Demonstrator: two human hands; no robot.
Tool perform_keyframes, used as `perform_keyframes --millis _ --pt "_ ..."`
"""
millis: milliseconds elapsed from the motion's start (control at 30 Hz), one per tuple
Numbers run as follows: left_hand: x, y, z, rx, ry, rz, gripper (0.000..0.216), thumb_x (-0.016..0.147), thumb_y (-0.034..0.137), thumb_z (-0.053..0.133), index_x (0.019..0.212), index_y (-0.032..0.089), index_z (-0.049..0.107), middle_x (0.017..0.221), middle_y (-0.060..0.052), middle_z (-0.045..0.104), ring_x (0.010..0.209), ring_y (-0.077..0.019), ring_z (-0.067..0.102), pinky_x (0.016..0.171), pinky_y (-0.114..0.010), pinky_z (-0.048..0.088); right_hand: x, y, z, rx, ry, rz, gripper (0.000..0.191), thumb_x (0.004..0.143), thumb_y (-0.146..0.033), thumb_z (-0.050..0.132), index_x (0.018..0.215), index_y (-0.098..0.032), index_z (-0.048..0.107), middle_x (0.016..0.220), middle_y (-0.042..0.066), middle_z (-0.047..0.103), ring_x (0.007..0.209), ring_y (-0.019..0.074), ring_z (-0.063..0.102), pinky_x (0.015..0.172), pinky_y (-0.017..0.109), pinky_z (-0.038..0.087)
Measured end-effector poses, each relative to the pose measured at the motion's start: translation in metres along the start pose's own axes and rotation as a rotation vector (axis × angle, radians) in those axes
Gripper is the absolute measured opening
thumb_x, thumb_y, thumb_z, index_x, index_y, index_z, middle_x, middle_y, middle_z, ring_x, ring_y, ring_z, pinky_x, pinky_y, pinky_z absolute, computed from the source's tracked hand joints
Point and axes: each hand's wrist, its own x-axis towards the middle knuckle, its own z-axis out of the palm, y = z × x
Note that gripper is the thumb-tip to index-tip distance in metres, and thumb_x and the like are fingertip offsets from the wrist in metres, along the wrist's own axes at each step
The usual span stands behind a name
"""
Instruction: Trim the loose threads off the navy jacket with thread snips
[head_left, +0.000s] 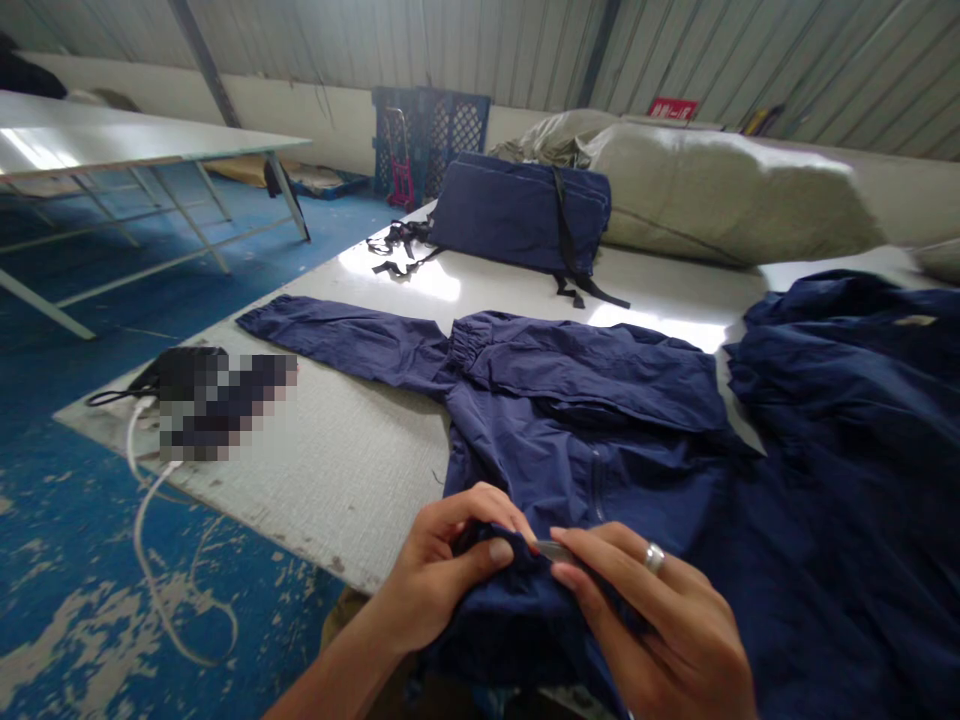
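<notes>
Corrugated metal sheeting overhead and a worn blue-painted floor below, flaking pale in patches, left of the hands. Directly ahead of both hands, a long white work table, scuffed along its edge. Spread across it, a navy jacket, one sleeve stretched out to the left with a gathered elastic cuff near the middle, its lower part running toward the hands and up into them.

Left hand: curled nearly closed, thumb and fingers pinching a bunched fold of the navy fabric. Right hand: nearly closed too, thumb and forefinger pinched on a small silver metal piece at the edge of that fold, too small to identify for certain, with a silver ring on one finger. Both hands close together, almost touching, over the table's near edge.

To the right of the hands, a heap of navy cloth. Farther ahead, a folded navy bundle with black straps, and behind it bulging pale sacks. Ahead and left of the hands, a pixelated dark object with a white cable trailing down to the floor. Beyond the table, blue plastic crates and, far left, a second white table.
</notes>
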Motion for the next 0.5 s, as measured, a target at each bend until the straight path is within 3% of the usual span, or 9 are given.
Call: perform_keyframes --millis 500 --pt "-0.0008 0.0002 -0.001 0.008 -0.002 -0.009 0.009 0.095 0.03 0.075 0.096 0.021 0.078 0.094 -0.005 0.072 0.095 -0.0189 0.064 0.087 -0.031 0.047 0.0004 0.0007 0.0 -0.005 -0.033 -0.059 0.023 0.095 -0.006 0.064 0.115 -0.015 0.071 0.087 0.004 0.076 0.075 0.0114 0.075 0.072 0.018 0.06"
